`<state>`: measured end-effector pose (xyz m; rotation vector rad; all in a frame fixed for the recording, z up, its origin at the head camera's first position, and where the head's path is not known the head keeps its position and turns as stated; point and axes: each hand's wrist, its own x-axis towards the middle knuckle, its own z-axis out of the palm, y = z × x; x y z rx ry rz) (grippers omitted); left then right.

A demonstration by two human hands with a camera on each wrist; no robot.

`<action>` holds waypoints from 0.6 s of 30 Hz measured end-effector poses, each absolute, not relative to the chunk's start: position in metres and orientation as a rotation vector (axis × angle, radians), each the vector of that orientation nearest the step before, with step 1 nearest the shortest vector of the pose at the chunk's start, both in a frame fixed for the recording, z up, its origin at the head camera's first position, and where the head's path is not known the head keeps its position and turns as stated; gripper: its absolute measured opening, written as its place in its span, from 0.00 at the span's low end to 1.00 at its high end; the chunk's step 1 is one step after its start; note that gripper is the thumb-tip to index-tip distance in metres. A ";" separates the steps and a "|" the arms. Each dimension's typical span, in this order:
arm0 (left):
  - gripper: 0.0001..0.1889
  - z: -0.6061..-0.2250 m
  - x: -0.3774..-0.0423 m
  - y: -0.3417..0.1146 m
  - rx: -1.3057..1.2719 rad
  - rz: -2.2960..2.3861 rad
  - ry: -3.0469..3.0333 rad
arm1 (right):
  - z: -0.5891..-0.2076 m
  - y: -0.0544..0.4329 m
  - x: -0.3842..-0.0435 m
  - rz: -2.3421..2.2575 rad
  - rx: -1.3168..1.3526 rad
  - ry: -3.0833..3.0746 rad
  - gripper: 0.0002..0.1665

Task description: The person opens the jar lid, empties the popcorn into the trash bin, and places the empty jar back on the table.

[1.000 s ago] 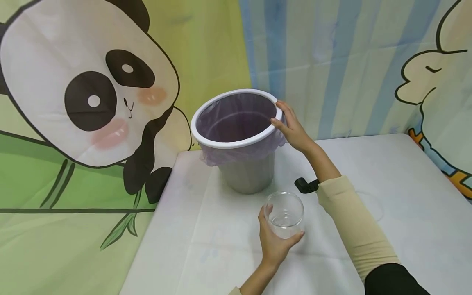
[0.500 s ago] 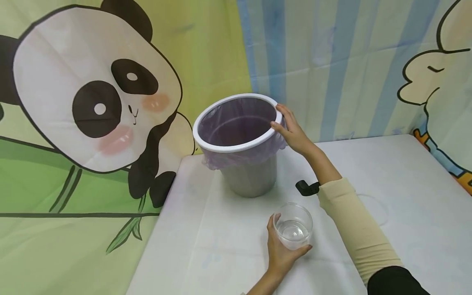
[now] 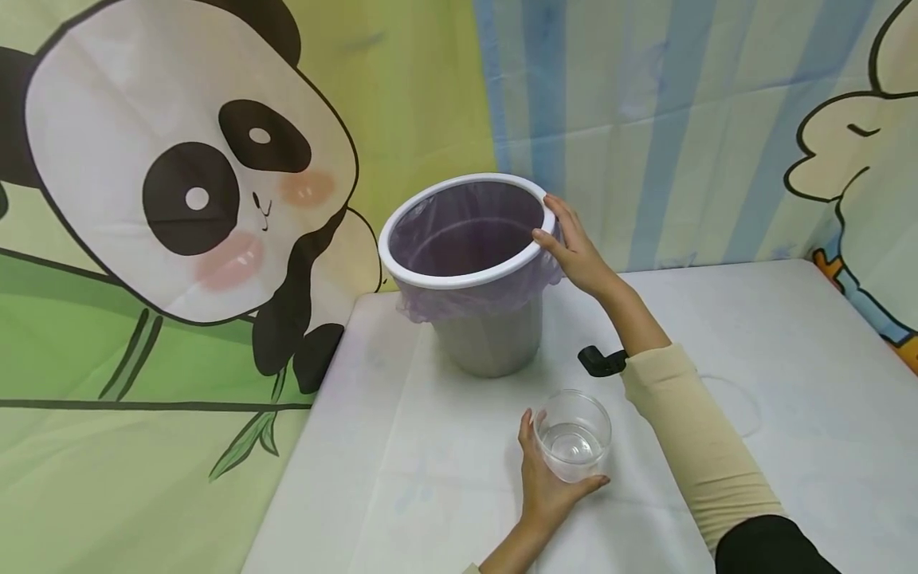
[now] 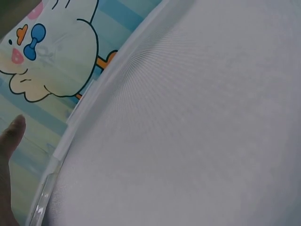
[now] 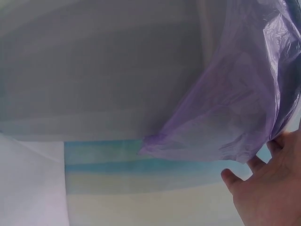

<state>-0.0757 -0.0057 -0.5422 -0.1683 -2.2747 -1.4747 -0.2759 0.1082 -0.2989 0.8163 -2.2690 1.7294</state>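
A grey trash can [image 3: 488,343] stands on the white table with its white rim ring [image 3: 459,281] uppermost. A thin purple trash bag [image 3: 473,239] lines it, its edge hanging outside under the ring. My right hand [image 3: 577,251] grips the rim at the right, and in the right wrist view its fingertips [image 5: 230,179] are at the bag's edge. In front of the can, my left hand [image 3: 548,482] holds a clear, round glass cup [image 3: 574,438], mouth up, with thumb and fingers spread round its near side. Only a slice of glass shows at lower left in the left wrist view.
White cloth covers the table [image 3: 430,510]. Behind it hangs a printed backdrop with a panda [image 3: 100,151] at left and blue stripes at right. A small black device [image 3: 601,361] sits at the right wrist, beside the sleeve.
My left hand has moved the glass cup a little toward me and to the right, then stayed there. The right hand has kept its grip on the can's rim.
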 end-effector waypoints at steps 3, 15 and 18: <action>0.72 -0.542 -0.076 -0.006 -0.177 -1.493 -2.303 | -0.309 0.112 -0.287 1.694 0.793 -2.292 0.40; 0.68 -0.534 -0.064 -0.030 -0.297 -1.732 -2.189 | -0.304 0.108 -0.288 1.524 0.715 -2.431 0.45; 0.49 -0.529 -0.060 -0.038 -0.278 -1.792 -2.079 | -0.294 0.106 -0.273 1.611 0.717 -2.412 0.44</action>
